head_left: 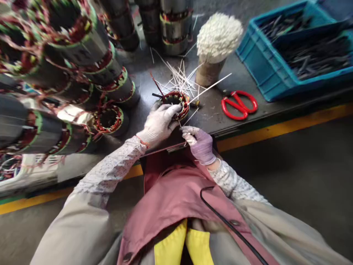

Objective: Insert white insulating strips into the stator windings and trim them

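A motor stator (176,96) with red windings stands near the bench's front edge. My left hand (161,121), in a white knit glove, is wrapped over its near left rim, fingers curled on the windings. Just in front of the stator, my right hand (199,142), in a purple glove with pale fingertips, pinches the end of a thin white cord (180,124); its fingers are closed. Another white cord (211,88) sticks out from the stator toward the upper right. Loose white cords (180,77) lie scattered behind it.
Red-handled scissors (239,105) lie to the right. Behind them stand a holder (209,71) packed with white cords and a blue crate (281,82) of dark pieces. Stacked stators (82,55) crowd the left, with a single stator (110,119) nearer. A yellow stripe (264,134) runs below the bench edge.
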The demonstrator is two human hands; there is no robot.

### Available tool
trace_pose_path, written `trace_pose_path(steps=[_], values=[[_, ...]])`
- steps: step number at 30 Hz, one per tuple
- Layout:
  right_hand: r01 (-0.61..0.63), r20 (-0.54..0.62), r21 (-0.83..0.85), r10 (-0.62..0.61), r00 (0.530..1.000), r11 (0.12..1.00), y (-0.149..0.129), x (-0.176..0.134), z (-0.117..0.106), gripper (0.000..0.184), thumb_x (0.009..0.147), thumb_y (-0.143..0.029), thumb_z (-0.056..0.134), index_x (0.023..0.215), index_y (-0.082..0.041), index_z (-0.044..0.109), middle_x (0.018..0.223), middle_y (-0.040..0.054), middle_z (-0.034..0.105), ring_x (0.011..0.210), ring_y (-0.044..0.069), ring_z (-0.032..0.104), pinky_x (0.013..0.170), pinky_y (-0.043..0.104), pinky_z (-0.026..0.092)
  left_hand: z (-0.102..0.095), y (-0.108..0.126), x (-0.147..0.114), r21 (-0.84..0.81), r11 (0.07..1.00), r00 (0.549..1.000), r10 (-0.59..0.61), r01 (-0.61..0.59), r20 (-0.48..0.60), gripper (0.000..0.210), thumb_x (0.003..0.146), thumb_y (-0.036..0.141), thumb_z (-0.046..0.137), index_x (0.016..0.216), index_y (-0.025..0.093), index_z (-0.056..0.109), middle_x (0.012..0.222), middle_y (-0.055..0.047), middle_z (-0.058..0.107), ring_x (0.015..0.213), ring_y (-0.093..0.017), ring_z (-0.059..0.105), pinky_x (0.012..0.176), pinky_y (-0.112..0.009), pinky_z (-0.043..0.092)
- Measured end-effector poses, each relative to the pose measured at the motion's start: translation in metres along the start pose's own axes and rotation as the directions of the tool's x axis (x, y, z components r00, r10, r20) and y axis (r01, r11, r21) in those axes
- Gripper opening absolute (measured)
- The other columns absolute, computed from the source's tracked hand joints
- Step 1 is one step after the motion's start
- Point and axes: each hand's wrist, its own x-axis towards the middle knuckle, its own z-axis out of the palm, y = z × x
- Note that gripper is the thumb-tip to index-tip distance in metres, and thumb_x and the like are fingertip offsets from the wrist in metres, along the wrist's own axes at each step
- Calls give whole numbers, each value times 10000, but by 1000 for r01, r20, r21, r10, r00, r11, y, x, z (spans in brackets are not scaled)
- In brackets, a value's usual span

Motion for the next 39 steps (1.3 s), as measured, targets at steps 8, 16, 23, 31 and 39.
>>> trace_pose_path(steps=[8,16,23,31,39], values=[[-16,28,120,13,1000,993,-2,28,-1,94,847,-282,694,867,-202,738,927,47,754,860,163,715,798,300,601,18,3,-16,-203,964,952,-216,173,-216,544,878,215,582,1396,159,424,1110,-78,738,1208,-213,617,1139,-426,382],[215,129,-77,-204,970,973,-17,28,-6,51,850,-220,691,822,-199,729,881,49,717,793,144,690,713,266,579,18,0,-13,-193,973,953,-176,130,-248,517,870,257,610,1355,166,455,979,-50,769,1103,-202,684,1170,-432,334],[198,123,-70,-188,974,978,-1,29,-3,106,852,-250,694,770,-183,698,814,36,695,756,142,683,690,263,565,19,3,-13,-26,998,963,-61,56,-261,384,908,302,554,1279,205,579,1024,-45,767,1051,-195,697,1191,-485,276],[302,152,-151,-279,948,941,-27,35,-12,95,856,-234,686,770,-192,687,816,43,698,754,144,672,698,265,551,2,8,-3,151,985,983,109,-87,-145,230,904,252,559,1064,261,725,954,-34,779,992,-203,704,1081,-491,381],[260,225,-245,-206,952,934,-9,51,2,234,913,-335,603,754,-182,682,764,50,697,731,158,653,693,272,511,9,7,-4,197,970,964,179,-140,-198,188,923,258,566,1035,233,716,973,-34,778,997,-207,700,1055,-476,400]])
